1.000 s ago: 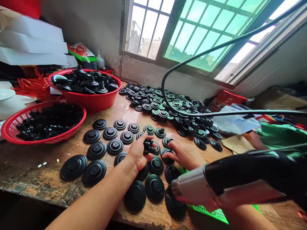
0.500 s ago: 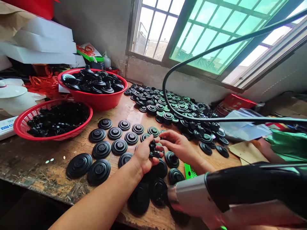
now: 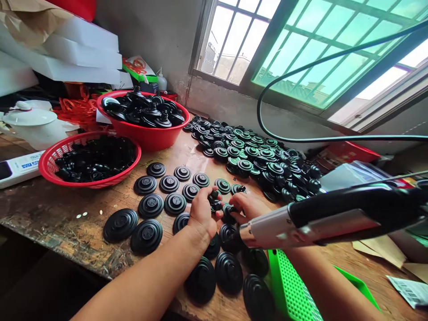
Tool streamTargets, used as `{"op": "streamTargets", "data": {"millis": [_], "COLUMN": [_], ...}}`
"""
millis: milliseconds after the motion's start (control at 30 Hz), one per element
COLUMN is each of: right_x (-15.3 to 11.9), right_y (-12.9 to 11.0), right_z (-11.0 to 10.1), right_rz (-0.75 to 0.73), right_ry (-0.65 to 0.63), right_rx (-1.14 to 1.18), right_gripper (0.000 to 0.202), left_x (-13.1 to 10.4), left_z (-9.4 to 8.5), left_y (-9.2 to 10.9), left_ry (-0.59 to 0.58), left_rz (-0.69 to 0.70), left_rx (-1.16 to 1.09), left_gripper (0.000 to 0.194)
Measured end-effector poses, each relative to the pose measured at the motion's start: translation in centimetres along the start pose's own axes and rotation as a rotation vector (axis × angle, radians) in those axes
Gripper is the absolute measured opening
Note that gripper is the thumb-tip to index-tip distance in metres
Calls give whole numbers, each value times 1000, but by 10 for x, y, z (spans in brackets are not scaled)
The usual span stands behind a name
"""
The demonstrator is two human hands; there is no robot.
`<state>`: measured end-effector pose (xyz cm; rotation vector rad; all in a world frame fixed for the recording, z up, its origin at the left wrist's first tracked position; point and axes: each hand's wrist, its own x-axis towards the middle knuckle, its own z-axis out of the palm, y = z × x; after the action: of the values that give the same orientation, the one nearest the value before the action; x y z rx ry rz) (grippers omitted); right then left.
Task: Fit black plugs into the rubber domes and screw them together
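My left hand [image 3: 203, 213] is curled around several small black parts [image 3: 215, 200], above rows of round black discs [image 3: 175, 203]. Just to its right, my right hand [image 3: 245, 206] pinches a small black part over one of the discs, near the right end of the rows. A silver and black tool [image 3: 277, 229] hangs over my right forearm, its tip close to the discs. Another disc [image 3: 238, 189] behind my right hand has a small part on it.
Behind lies a large heap of black discs [image 3: 254, 151]. At the left stand a red basket [image 3: 90, 183] of small black parts and a red basin [image 3: 157, 138] of black pieces. A green perforated basket [image 3: 290, 285] sits at the front right. A black cable hangs before the window.
My right hand has moved away from my left hand and down to a disc, with a small part in its fingers. The view has shifted, and the tool now covers my right wrist.
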<state>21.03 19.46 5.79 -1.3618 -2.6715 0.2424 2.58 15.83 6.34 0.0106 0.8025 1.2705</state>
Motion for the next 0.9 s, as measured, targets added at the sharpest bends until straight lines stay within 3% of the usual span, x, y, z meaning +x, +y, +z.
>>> {"op": "streamTargets", "data": {"millis": [333,467,667,900], "right_x": [-3,-2,-3,-3], "right_y": [-1,-10,-8,-14], "right_z": [-5,-8,-2,2], "right_rz": [10,14,25,79], "right_ry": [-71,-98,-12,-67], "right_rx": [-67,-79,-92,-95], "right_gripper": [8,9,7,13], "left_x": [-3,-3,-1,0], "left_z": [1,1,0,-1], "left_y": [0,-1,-3,-6], "left_ry": [37,48,36,20], "left_rz": [-6,-5,-3,13], "left_rx": [-18,-16,-18,-13], "left_gripper": [21,20,16,9]}}
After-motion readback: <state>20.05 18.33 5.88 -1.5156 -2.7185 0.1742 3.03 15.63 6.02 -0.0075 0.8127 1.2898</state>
